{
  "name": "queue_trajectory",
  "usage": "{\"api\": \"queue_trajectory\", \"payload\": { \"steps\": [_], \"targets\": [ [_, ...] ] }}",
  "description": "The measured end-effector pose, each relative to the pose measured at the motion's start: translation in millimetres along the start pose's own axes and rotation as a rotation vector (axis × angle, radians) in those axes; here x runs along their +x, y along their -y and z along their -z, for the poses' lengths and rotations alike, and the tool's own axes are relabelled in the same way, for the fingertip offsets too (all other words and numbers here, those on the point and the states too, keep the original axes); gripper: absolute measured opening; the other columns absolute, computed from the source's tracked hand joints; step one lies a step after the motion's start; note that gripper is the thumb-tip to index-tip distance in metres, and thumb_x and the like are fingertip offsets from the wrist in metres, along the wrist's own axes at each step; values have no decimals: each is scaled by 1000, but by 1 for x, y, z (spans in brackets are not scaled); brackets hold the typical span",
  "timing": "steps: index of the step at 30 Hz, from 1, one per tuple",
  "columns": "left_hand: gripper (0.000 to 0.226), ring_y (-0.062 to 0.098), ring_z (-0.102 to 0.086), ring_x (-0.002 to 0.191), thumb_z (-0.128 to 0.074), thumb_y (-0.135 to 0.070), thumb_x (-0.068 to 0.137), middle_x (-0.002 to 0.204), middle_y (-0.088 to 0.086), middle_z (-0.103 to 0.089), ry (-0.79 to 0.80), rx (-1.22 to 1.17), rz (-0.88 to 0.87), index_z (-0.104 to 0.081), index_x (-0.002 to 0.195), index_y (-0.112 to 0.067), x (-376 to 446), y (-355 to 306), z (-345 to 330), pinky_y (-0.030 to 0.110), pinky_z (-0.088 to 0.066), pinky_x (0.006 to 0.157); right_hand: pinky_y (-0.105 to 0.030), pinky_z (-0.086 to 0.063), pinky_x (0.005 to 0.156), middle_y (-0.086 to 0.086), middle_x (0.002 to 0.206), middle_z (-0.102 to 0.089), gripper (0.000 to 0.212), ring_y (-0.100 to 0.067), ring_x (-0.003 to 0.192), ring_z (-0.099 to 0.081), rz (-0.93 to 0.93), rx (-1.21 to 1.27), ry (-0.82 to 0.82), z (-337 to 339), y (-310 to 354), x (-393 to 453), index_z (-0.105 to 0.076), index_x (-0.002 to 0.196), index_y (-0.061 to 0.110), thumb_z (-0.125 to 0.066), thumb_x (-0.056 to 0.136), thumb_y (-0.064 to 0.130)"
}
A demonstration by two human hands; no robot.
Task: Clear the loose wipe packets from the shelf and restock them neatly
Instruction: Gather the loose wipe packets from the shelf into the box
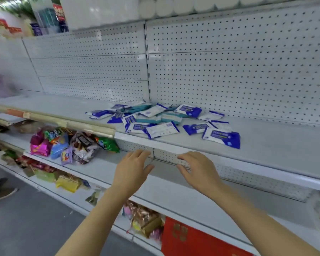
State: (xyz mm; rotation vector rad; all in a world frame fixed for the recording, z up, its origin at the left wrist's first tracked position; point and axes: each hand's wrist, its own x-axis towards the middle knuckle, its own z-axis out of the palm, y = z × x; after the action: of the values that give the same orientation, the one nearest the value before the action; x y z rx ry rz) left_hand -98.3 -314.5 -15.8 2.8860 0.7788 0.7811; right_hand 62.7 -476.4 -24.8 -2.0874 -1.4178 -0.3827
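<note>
I observe a loose heap of wipe packets (161, 121) on the white metal shelf (266, 145), lying against the foot of the perforated back panel (229, 67). The packets are flat, soft plastic pouches, glossy, mostly white with deep blue ends; a few in the middle of the heap are teal. They overlap at all angles, none standing upright. One blue-and-white packet (222, 138) lies apart at the right edge of the heap, nearest the shelf front.

The shelf is smooth painted sheet metal, matte white. A yellowed clear price strip (54, 119) runs along its front lip to the left. On the shelf below, at left, sits a cluster of crinkled, shiny snack bags (70, 145) in pink, blue, green and silver.

My left hand (132, 169) is raised in front of the lower tier, palm down, fingers straight and close together, thumb spread, holding nothing. My right hand (197, 169) is level with it, fingers gently bent and relaxed, also holding nothing. Both hands are below the front edge of the packet shelf and well apart from the packets. Both forearms are bare.
</note>
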Motion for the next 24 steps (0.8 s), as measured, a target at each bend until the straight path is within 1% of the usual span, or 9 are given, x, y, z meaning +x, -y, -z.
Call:
{"api": "queue_trajectory", "payload": {
  "steps": [3, 6, 8, 11, 14, 17, 19, 21, 24],
  "targets": [
    [45, 22, -51, 122, -58, -42, 95, 133, -4, -58, 22, -1, 22, -55, 135, -22, 33, 30, -11, 34, -44, 94, -30, -49, 71, 1, 94, -71, 17, -23, 85, -64, -2, -5, -43, -18, -9, 39, -71, 99, 17, -74, 83, 22],
    [47, 21, -49, 125, -57, -43, 95, 137, -3, -55, 59, 10, 28, -53, 137, -22, 63, 59, -19, 33, -41, 100, -34, -50, 75, 0, 97, -71, 19, -23, 89, -64, 2, 7, -30, -35, -14, 69, -71, 102, 16, -71, 85, 23],
    [45, 22, -50, 124, -58, -42, 95, 135, -2, -57, 51, 13, 33, -56, 135, -21, 88, 80, -21, 35, -44, 97, -33, -49, 79, 1, 101, -71, 21, -21, 94, -63, -14, 6, -21, -46, -16, 93, -71, 106, 16, -70, 87, 24],
    [45, 22, -51, 123, -58, -42, 95, 134, -1, -57, 47, 16, 53, -55, 135, -22, 129, 114, -23, 36, -44, 94, -33, -50, 82, 1, 105, -71, 21, -20, 97, -64, -42, -6, -55, -62, -15, 126, -72, 107, 18, -70, 86, 24],
    [46, 20, -48, 126, -56, -43, 96, 137, -3, -54, 60, -6, 59, -53, 138, -23, 174, 150, -31, 34, -43, 96, -33, -49, 81, 0, 103, -71, 19, -23, 96, -64, -56, -18, -89, -77, -11, 163, -72, 104, 17, -72, 85, 22],
    [45, 18, -47, 126, -53, -45, 97, 139, -4, -52, 96, -28, 63, -51, 138, -26, 226, 189, -41, 34, -44, 95, -32, -47, 82, 0, 104, -71, 20, -22, 98, -63, -75, -43, -116, -95, -6, 203, -72, 106, 18, -71, 87, 22],
    [45, 20, -49, 125, -54, -44, 97, 138, -1, -53, 111, -25, 43, -53, 137, -24, 261, 211, -47, 36, -46, 95, -31, -48, 82, -1, 104, -70, 20, -21, 98, -63, -91, -63, -143, -106, -2, 227, -71, 107, 19, -70, 87, 23],
    [42, 22, -52, 120, -56, -39, 97, 132, 2, -57, 108, -40, 0, -56, 135, -21, 297, 231, -54, 39, -48, 93, -29, -48, 79, 0, 101, -71, 19, -20, 94, -64, -89, -94, -180, -118, 1, 250, -72, 105, 19, -72, 86, 22],
    [37, 21, -51, 120, -55, -33, 98, 131, 1, -58, 150, -49, -88, -58, 132, -21, 345, 245, -67, 40, -46, 96, -33, -51, 76, -1, 97, -72, 18, -23, 90, -66, -79, -124, -202, -134, 3, 276, -72, 102, 16, -74, 84, 18]
  ]
}}
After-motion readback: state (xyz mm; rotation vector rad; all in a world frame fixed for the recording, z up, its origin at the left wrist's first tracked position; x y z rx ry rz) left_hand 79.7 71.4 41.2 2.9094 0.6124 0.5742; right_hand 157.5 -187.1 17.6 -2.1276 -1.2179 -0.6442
